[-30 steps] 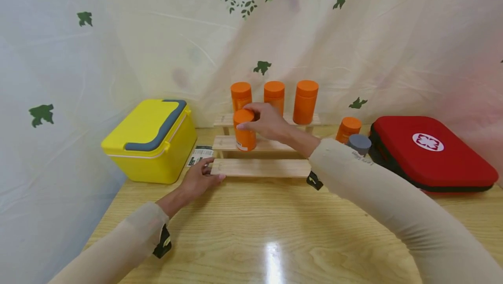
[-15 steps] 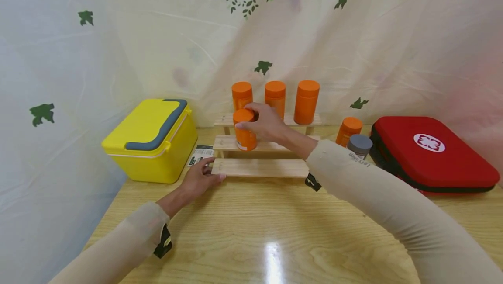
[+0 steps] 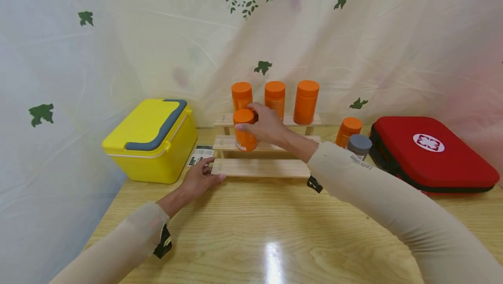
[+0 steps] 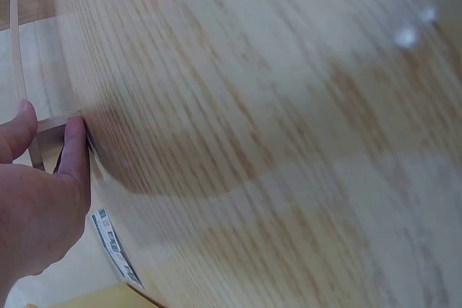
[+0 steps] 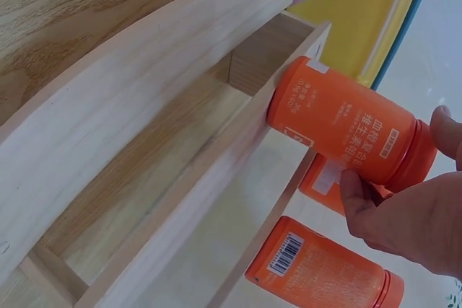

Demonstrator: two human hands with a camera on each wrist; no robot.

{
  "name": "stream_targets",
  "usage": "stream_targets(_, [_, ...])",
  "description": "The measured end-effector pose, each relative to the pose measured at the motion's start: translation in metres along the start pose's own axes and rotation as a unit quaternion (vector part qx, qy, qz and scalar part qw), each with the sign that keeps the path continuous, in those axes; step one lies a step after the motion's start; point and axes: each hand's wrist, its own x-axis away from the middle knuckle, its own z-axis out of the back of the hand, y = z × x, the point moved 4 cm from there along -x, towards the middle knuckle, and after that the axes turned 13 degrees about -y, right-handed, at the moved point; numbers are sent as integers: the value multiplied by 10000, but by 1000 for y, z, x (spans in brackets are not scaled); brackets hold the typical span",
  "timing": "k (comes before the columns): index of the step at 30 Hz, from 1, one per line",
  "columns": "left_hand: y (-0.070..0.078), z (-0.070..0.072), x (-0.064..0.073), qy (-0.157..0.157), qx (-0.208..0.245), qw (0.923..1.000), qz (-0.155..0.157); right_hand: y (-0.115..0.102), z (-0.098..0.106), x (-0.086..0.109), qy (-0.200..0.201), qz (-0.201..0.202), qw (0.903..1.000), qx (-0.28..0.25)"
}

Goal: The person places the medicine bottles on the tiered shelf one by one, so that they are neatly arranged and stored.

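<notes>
My right hand [image 3: 269,123] grips an orange bottle [image 3: 244,134] near its lid, thumb on one side and fingers on the other. The bottle stands upright at the left end of the middle step of a three-tier wooden rack [image 3: 259,167]. In the right wrist view, printed writing shows on the bottle [image 5: 346,117], its base right at the step's board. My left hand [image 3: 199,179] pinches the left end of the lowest step, thumb at the front edge; the left wrist view shows fingers [image 4: 74,151] round the rack's corner. Three more orange bottles [image 3: 306,102] stand on the top step.
A yellow box [image 3: 145,140] with a blue-grey handle stands left of the rack, a printed label [image 3: 201,154] beside it. To the right are an orange bottle [image 3: 349,129], a grey-lidded bottle [image 3: 359,144] and a red case [image 3: 432,153]. A patterned curtain [image 3: 334,48] hangs behind.
</notes>
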Motion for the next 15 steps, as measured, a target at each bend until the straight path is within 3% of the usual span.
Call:
stream_targets(5, [0, -1, -1, -7, -6, 10000, -26, -2, 1, 6, 11, 130, 9999, -51])
stream_targets(8, [0, -1, -1, 18, 10, 10000, -16, 0, 6, 13, 47, 1, 10000, 24])
stream_targets(11, [0, 0, -1, 30, 37, 10000, -4, 3, 12, 23, 76, -147, 9998, 90])
stream_targets(15, [0, 0, -1, 26, -10, 10000, 23, 8, 19, 40, 44, -44, 9998, 191])
